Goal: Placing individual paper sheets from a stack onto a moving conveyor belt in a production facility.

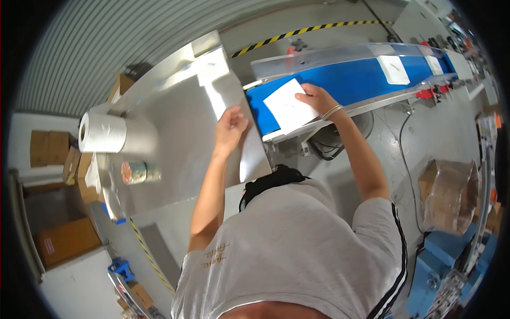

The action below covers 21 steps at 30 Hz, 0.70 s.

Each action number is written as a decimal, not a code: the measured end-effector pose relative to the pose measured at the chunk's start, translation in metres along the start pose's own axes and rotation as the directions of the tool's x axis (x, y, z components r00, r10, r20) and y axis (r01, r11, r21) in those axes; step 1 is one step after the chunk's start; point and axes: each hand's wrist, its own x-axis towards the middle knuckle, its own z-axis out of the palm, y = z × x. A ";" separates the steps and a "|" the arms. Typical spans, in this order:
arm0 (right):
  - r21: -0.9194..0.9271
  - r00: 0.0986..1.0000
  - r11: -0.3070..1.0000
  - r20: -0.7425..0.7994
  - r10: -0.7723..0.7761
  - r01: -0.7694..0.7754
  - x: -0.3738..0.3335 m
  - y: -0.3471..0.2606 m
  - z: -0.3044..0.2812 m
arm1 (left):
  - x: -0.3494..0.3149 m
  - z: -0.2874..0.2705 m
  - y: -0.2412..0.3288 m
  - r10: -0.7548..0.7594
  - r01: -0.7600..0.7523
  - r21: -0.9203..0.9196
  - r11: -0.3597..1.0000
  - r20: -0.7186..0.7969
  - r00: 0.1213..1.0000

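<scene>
My right hand (pixel 317 99) grips a flat white square packet (pixel 289 108) by its right edge, thumb on top. The packet is over the near left end of a blue conveyor belt (pixel 340 80); whether it touches the belt I cannot tell. My left hand (pixel 231 128) is left of the belt's end, above a shiny metal table (pixel 180 122). Its fingers are loosely curled and a little apart, with nothing visible in them. Farther along the belt lie a white packet (pixel 393 70) and another white packet (pixel 434 65).
A big white roll (pixel 106 133) and a smaller patterned roll (pixel 134 173) are on the table's left side. Clear guards (pixel 313 59) line the belt. A plastic-lined cardboard box (pixel 449 196) stands at right, near a cable (pixel 402 149) on the floor.
</scene>
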 end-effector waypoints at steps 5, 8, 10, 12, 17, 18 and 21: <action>-0.249 0.912 0.954 -0.407 0.051 -0.164 0.026 0.038 -0.113 | -0.015 0.011 -0.020 -0.107 0.104 0.040 0.994 0.068 0.992; -0.378 0.776 0.904 -0.624 -0.087 -0.202 0.029 0.058 -0.173 | -0.019 0.019 -0.021 -0.117 0.118 0.002 0.993 0.113 0.987; -0.542 0.571 0.795 -0.756 -0.321 -0.271 0.020 0.076 -0.208 | -0.020 0.020 -0.030 -0.108 0.112 -0.033 0.993 0.112 0.988; -0.465 0.404 0.857 -0.844 -0.354 -0.221 0.001 0.090 -0.218 | -0.022 0.020 -0.034 -0.109 0.122 -0.225 0.967 0.067 0.992; -0.015 0.206 0.962 -0.976 -0.073 0.272 -0.082 0.165 -0.111 | -0.033 0.009 -0.049 -0.008 0.012 -0.294 0.956 0.016 1.000; 0.151 0.246 0.976 -0.963 0.109 0.157 -0.102 0.197 -0.078 | -0.034 0.009 -0.053 0.022 -0.017 -0.294 0.956 0.012 1.000; 0.172 0.588 0.884 -0.689 0.424 -0.435 -0.218 0.420 0.003 | -0.035 0.037 -0.051 0.062 -0.007 -0.324 0.946 0.158 0.986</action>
